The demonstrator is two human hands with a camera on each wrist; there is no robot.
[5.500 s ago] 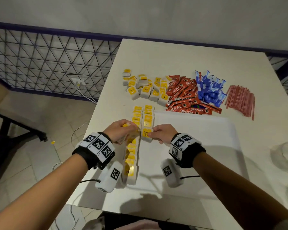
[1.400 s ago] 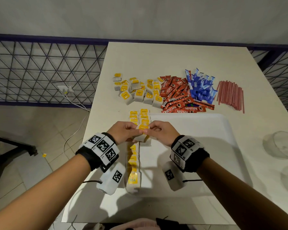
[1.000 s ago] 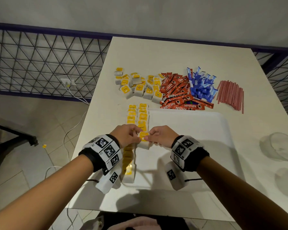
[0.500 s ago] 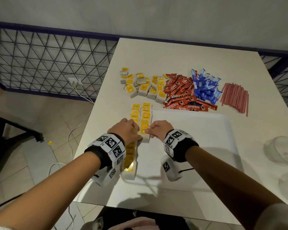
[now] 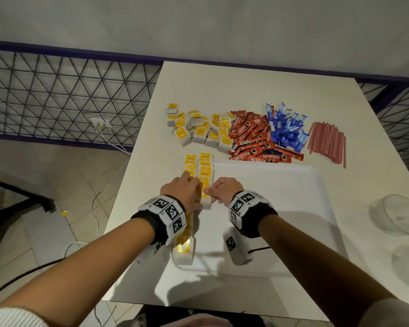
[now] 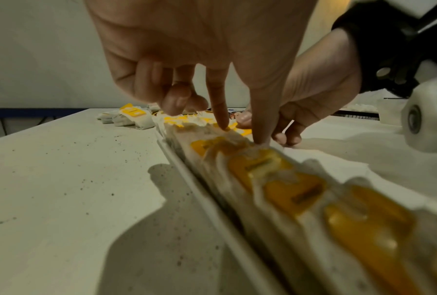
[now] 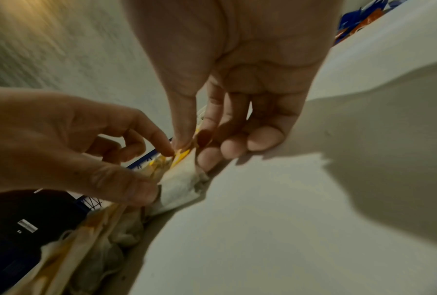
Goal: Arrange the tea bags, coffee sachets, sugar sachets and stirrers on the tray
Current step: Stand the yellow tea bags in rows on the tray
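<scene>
A white tray [image 5: 281, 208] lies on the table, with two rows of yellow-tagged tea bags [image 5: 200, 168] along its left edge. Both hands meet at the near end of the second row. My right hand [image 5: 209, 192] pinches the yellow tag of a tea bag [image 7: 179, 189] between thumb and fingers [image 7: 207, 157]. My left hand [image 5: 196, 192] holds the same bag between thumb [image 7: 136, 191] and index fingertip, pressing it down beside the first row [image 6: 288, 189]. Beyond the tray lie loose tea bags [image 5: 198, 131], red coffee sachets [image 5: 250, 138], blue sugar sachets [image 5: 286, 128] and pink stirrers [image 5: 327, 140].
A clear glass dish [image 5: 397, 213] stands at the table's right edge. The table's left edge runs close beside the tray rim [image 6: 194, 179], with floor, a cable and a black wire fence [image 5: 57, 95] beyond. Most of the tray floor right of my hands is bare.
The tea bag held up between both hands has come down onto the near end of the second row. Both hands stay on it, a little lower than before.
</scene>
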